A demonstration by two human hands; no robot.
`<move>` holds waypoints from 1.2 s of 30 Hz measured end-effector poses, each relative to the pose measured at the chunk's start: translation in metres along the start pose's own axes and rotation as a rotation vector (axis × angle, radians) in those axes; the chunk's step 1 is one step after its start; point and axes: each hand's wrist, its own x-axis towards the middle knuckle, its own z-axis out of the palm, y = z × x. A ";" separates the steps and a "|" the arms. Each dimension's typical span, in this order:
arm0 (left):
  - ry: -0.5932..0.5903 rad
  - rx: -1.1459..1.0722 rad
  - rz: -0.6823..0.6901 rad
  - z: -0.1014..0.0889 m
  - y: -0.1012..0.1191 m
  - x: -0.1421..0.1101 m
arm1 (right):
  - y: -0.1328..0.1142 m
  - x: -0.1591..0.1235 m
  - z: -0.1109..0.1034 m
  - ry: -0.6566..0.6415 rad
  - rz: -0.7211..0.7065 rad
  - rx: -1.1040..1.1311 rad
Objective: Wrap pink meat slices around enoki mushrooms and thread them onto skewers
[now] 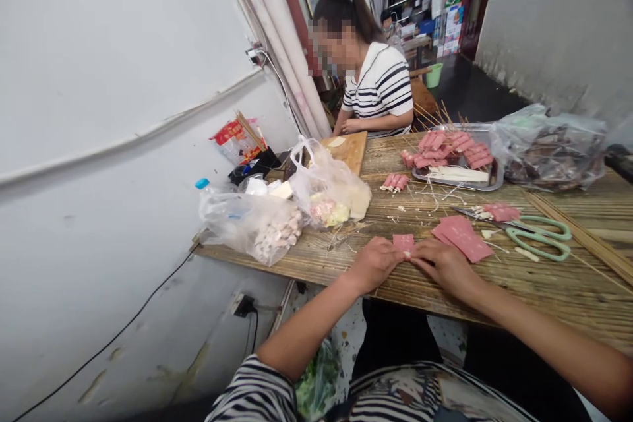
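Near the table's front edge, my left hand (374,265) and my right hand (446,265) pinch the near end of one pink meat slice (403,241). A bit of white, which looks like enoki mushroom, shows between the fingertips. Just right of my right hand lie several flat meat slices (463,237). Beyond them, green-handled scissors (539,236) rest with a meat roll (500,212) by their blades. A small group of finished rolls (394,182) sits farther back, with loose enoki strands around it.
A metal tray (496,175) holds skewered rolls. Beside it lies a plastic bag with dark contents (551,151). Left are bags of mushrooms (277,231) and of pale food (341,194), plus a cutting board (353,151). Bamboo sticks (583,234) lie right. Another person (378,89) sits across.
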 end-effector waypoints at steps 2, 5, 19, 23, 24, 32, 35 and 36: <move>0.014 -0.102 -0.036 0.001 -0.002 0.000 | 0.001 0.003 -0.001 -0.020 0.076 0.108; 0.033 -0.236 -0.097 0.001 -0.003 0.003 | 0.003 0.007 -0.004 -0.050 0.158 0.190; -0.086 -0.374 -0.442 -0.004 -0.001 0.021 | 0.003 0.023 -0.011 -0.234 0.355 0.042; -0.171 -0.503 -0.545 -0.009 -0.009 0.030 | 0.003 0.025 -0.013 -0.272 0.324 0.010; -0.196 -0.523 -0.554 -0.010 -0.010 0.032 | 0.003 0.024 -0.013 -0.257 0.293 0.006; -0.274 -0.532 -0.586 -0.012 -0.015 0.038 | -0.011 0.002 -0.004 0.074 -0.269 -0.457; -0.264 -0.543 -0.577 -0.011 -0.016 0.038 | -0.009 0.003 0.001 0.082 -0.333 -0.526; -0.260 -0.552 -0.572 -0.010 -0.016 0.037 | -0.007 0.003 0.002 0.062 -0.313 -0.516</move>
